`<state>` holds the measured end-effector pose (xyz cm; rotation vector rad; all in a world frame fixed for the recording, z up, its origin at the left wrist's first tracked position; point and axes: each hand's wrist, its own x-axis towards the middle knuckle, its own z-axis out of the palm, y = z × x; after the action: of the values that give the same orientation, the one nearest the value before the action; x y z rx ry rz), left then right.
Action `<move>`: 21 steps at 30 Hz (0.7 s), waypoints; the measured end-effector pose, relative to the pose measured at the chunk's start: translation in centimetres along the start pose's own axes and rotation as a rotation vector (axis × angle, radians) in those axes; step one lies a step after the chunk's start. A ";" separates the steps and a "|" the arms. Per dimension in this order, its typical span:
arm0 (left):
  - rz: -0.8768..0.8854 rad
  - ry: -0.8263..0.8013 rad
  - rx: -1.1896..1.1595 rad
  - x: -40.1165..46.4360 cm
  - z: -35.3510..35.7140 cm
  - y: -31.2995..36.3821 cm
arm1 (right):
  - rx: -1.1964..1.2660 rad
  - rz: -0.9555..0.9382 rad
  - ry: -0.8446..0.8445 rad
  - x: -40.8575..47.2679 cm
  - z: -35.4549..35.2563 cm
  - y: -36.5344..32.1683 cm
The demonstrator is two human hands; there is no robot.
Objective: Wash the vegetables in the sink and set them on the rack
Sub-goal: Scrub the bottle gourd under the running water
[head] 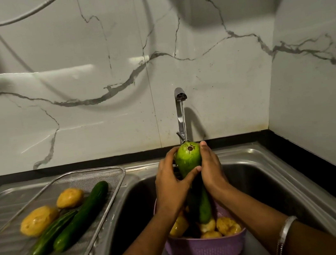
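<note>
Two cucumbers (72, 220) and two potatoes (53, 210) lie on the rack (104, 175).

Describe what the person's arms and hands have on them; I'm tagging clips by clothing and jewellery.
Both forearms are bare, with no sleeves in view and no gloves. The left hand shows no rings or bands. The right hand also looks ringless, but that arm carries a thin silver bangle above the wrist.

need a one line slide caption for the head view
Both hands, left hand and right hand, hold a green gourd under the running tap above a purple colander.
</note>
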<state>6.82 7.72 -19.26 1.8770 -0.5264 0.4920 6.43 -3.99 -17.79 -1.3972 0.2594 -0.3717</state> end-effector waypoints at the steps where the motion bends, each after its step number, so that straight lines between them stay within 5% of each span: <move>1: -0.002 0.009 0.023 0.1 0.0 0.0 | 0.058 0.055 -0.028 -0.2 0.0 0.1; 6: -0.061 -0.032 0.078 0.1 0.2 -0.1 | 0.133 0.256 -0.078 -1.1 -0.3 0.7; 12: -0.259 -0.219 -0.237 0.5 -0.2 -0.1 | 0.121 0.073 -0.029 0.7 1.0 1.0; 18: -0.112 -0.212 -0.029 0.2 -0.5 -0.9 | 0.193 0.238 -0.010 -0.8 0.2 0.8; 21: -0.033 -0.108 0.088 0.1 -0.3 -1.0 | 0.200 0.128 0.006 -0.6 0.6 -0.3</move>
<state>7.42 8.35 -19.89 2.0015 -0.5515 0.3991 6.11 -3.26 -17.40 -1.1765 0.3067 -0.2881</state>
